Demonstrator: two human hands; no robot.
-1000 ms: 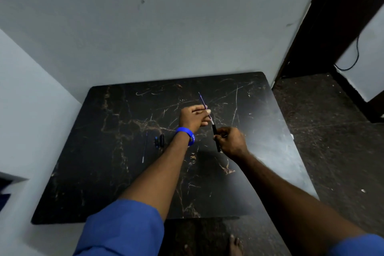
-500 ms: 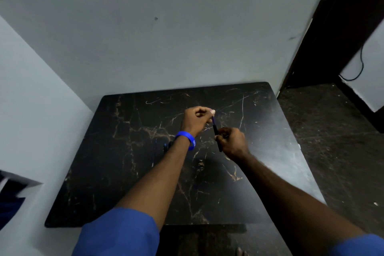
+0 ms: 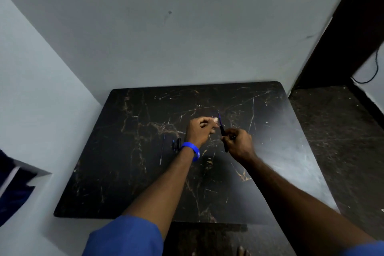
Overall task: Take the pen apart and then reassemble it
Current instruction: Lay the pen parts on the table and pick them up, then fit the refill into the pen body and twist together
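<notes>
My right hand (image 3: 239,143) grips a dark pen barrel (image 3: 224,137) held upright and slightly tilted over the black marble table (image 3: 124,183). A thin blue refill (image 3: 219,118) sticks out of the barrel's top end. My left hand (image 3: 200,128), with a blue wristband, has its fingers pinched together right beside the refill; I cannot tell whether they touch it. On the table left of my left wrist lie small dark pen parts (image 3: 176,144) and a thin rod (image 3: 162,149).
The table stands in a corner of pale walls (image 3: 166,37), with a dark floor (image 3: 342,141) and a dark doorway to the right. A foot shows at the bottom edge below the table.
The refill has gone deeper into the barrel, so less of it sticks out. The view has tilted up, and both hands stay close together.
</notes>
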